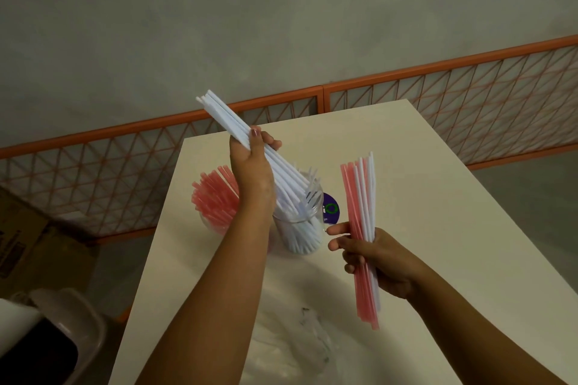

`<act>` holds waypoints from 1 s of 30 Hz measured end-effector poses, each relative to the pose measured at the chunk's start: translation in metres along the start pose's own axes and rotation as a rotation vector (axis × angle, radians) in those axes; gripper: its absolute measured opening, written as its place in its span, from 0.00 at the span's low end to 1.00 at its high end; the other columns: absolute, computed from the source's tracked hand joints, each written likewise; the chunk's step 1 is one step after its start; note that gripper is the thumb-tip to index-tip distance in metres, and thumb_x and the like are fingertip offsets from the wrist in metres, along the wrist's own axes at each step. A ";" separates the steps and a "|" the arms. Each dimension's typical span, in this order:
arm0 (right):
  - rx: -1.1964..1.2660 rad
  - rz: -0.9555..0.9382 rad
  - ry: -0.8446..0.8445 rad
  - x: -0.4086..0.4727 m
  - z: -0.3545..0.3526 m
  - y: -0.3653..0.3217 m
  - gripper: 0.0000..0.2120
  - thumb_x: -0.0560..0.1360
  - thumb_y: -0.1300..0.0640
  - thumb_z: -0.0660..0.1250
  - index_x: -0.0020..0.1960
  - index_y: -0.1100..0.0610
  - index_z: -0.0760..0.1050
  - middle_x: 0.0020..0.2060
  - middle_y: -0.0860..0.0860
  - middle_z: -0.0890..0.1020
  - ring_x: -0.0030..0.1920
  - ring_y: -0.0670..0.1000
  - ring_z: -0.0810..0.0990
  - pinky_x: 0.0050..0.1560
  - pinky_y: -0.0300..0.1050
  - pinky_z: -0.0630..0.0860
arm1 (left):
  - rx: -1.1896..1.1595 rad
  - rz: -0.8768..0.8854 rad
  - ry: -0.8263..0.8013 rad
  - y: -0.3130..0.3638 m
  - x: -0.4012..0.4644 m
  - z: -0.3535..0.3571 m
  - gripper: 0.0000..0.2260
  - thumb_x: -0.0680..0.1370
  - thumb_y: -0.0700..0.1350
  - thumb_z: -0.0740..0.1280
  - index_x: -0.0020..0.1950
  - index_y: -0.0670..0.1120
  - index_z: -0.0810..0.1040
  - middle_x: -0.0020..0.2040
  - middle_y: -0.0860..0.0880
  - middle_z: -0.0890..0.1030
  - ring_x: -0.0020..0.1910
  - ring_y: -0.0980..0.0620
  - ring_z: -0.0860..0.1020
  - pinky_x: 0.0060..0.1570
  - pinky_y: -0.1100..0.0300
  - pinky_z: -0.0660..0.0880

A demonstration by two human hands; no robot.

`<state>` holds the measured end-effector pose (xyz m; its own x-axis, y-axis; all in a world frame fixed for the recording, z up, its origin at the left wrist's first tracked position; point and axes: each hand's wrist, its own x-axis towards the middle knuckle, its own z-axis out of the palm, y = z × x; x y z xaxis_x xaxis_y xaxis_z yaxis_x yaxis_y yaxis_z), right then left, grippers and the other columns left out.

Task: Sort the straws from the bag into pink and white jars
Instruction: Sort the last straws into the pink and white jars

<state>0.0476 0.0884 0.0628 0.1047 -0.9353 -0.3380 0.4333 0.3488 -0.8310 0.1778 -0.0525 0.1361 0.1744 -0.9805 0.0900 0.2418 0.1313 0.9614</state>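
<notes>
Left hand (251,162) gripping slim white straws (231,122), tips entering clear jar (301,228); right hand (372,262) clutching mixed pink-and-white bundle (362,197); crumpled plastic bag (300,344) on smooth cream counter (422,228).

**What I can't make out**

My left hand (251,166) and forearm hide much of the pink jar (215,212). The round purple label (331,208) sits half behind the white jar (300,228), its print unreadable. The clear bag (300,350) runs off the bottom edge.
</notes>
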 end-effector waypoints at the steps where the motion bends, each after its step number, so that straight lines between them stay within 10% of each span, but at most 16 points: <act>1: 0.005 0.004 -0.002 0.001 0.000 0.000 0.08 0.74 0.69 0.64 0.50 0.60 0.77 0.36 0.54 0.82 0.24 0.44 0.68 0.29 0.38 0.74 | 0.005 0.022 0.004 -0.001 0.000 0.002 0.06 0.81 0.43 0.58 0.45 0.50 0.70 0.33 0.53 0.75 0.31 0.59 0.78 0.43 0.65 0.77; 16: 0.073 -0.020 0.045 0.011 0.000 0.006 0.11 0.75 0.57 0.64 0.57 0.58 0.75 0.32 0.48 0.74 0.24 0.44 0.64 0.28 0.37 0.70 | 0.462 0.209 -0.236 -0.028 -0.013 -0.006 0.01 0.77 0.40 0.65 0.48 0.43 0.73 0.39 0.53 0.80 0.41 0.57 0.80 0.44 0.71 0.75; 20: 0.148 -0.031 0.062 0.011 0.003 0.005 0.18 0.70 0.51 0.65 0.58 0.56 0.73 0.32 0.49 0.74 0.23 0.44 0.64 0.27 0.38 0.69 | 0.614 0.295 -0.203 -0.030 -0.018 -0.009 0.13 0.77 0.40 0.65 0.61 0.45 0.70 0.50 0.48 0.81 0.48 0.55 0.78 0.44 0.78 0.71; 24: 0.233 -0.067 0.064 0.010 0.001 0.004 0.15 0.78 0.53 0.57 0.62 0.57 0.70 0.32 0.51 0.75 0.24 0.45 0.67 0.27 0.39 0.72 | 1.081 0.448 -0.388 -0.039 -0.020 -0.010 0.22 0.80 0.50 0.59 0.73 0.47 0.62 0.72 0.47 0.68 0.71 0.50 0.66 0.73 0.51 0.58; 27: 0.240 -0.081 0.063 0.008 0.003 0.003 0.13 0.79 0.54 0.55 0.61 0.58 0.70 0.32 0.51 0.76 0.25 0.45 0.68 0.28 0.39 0.73 | 1.639 0.412 -0.604 -0.046 -0.016 -0.013 0.26 0.80 0.58 0.50 0.76 0.51 0.50 0.78 0.49 0.51 0.77 0.49 0.47 0.73 0.43 0.42; 30: 0.228 -0.101 0.058 0.004 0.005 0.002 0.12 0.80 0.57 0.56 0.60 0.59 0.71 0.32 0.51 0.75 0.25 0.45 0.68 0.27 0.39 0.73 | 1.722 0.407 -0.618 -0.043 -0.017 -0.013 0.27 0.79 0.60 0.44 0.76 0.52 0.46 0.78 0.49 0.48 0.77 0.49 0.42 0.72 0.42 0.38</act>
<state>0.0535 0.0851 0.0623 0.0018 -0.9573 -0.2889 0.6299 0.2255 -0.7432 0.1772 -0.0393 0.0897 -0.4540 -0.8900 0.0420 -0.8908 0.4543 -0.0022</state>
